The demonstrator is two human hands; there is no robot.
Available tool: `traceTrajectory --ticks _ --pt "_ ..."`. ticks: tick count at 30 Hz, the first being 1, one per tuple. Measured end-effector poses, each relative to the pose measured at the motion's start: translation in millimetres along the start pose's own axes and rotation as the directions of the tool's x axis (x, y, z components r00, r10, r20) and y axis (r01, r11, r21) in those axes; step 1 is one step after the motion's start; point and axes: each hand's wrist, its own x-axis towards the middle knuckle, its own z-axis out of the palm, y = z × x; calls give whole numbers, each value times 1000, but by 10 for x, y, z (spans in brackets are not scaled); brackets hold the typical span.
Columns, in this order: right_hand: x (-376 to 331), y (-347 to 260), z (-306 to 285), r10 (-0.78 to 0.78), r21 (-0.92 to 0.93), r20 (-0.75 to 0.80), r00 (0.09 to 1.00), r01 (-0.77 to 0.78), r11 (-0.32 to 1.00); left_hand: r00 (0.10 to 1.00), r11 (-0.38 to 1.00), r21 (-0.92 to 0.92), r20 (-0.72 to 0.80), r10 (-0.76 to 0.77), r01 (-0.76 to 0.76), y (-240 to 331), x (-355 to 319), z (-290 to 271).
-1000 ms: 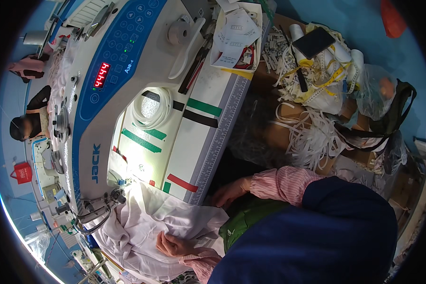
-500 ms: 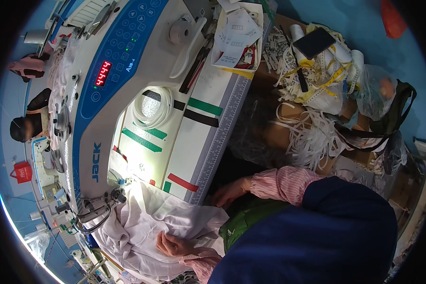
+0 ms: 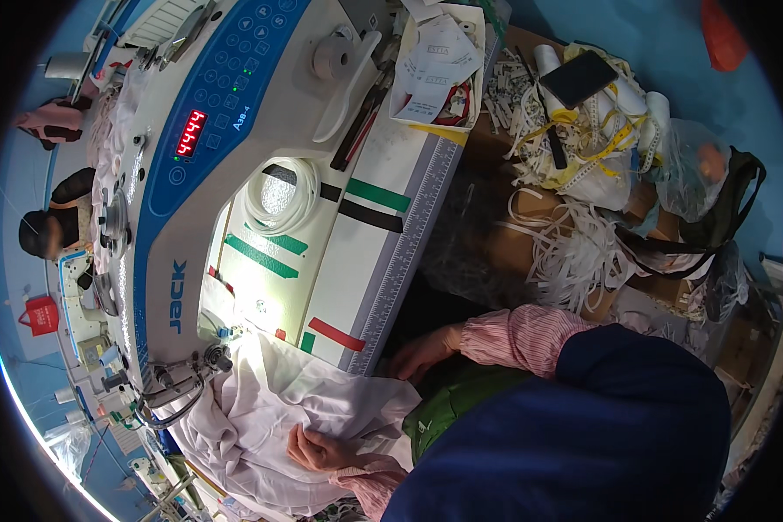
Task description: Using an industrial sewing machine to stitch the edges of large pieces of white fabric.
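White cloth point(image 3: 274, 400) lies in loose folds under the needle end of a white and blue sewing machine point(image 3: 161, 287) and hangs over the table's near edge. My left hand point(image 3: 320, 449) rests on this cloth, fingers curled closed against a fold. Beside the ruler-marked table edge is my right hand point(image 3: 426, 351), low over the green cloth point(image 3: 461, 400) across my lap. Its fingertips are in shadow, so whether they grip anything is hidden. A lamp lights the needle area, where the presser foot is hard to make out.
A coil of white tape point(image 3: 280, 198) lies on the machine bed. An open box of paper labels point(image 3: 435, 65) stands at the table's far end. Beyond are a black phone point(image 3: 578, 78), thread cones, measuring tapes and a heap of white strips point(image 3: 574, 252). Another person point(image 3: 56, 217) sits in the background.
My hands and the white cloth stay where they were. In the background, the other person's head and arm have shifted slightly.
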Motion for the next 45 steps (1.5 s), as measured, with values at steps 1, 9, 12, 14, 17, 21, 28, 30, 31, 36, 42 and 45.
traceTrajectory --ticks 1,9,12,14,17,21,28,30,31,36,42,45 --pt "4 6 -5 15 8 1 1000 -15 1000 1000 1000 1 5 8 -8 -7 1 1" --pt "12 20 -25 5 0 0 1000 -5 1000 1000 1000 8 13 9 -9 -4 8 -2" --pt "15 13 -26 9 4 0 1000 -9 1000 1000 1000 9 19 5 -5 7 15 -7" --pt "13 8 -23 27 5 -4 1000 -27 1000 1000 1000 7 24 0 0 9 14 -9" --pt "1 1 -12 9 -19 -23 1000 -9 1000 1000 1000 11 10 8 -9 16 10 -9" --pt "-20 -19 11 19 -6 -20 1000 -20 1000 1000 1000 7 19 -7 7 20 -4 -16" --pt "-34 1 7 4 4 -11 1000 -4 1000 1000 1000 -5 21 -17 17 2 -12 -8" --pt "-3 -8 6 17 3 -7 1000 -17 1000 1000 1000 2 22 -10 10 -24 -12 -13" --pt "10 -13 6 29 2 -7 1000 -29 1000 1000 1000 5 24 -2 2 -33 -13 -16" --pt "8 -22 -1 7 -3 -4 1000 -7 1000 1000 1000 0 19 -2 2 -8 16 -1" --pt "-16 -19 18 -1 2 3 1000 1 1000 1000 1000 -4 14 -3 3 18 8 -9" --pt "-14 -10 13 9 -6 -4 1000 -9 1000 1000 1000 1 16 -5 5 29 4 -18"
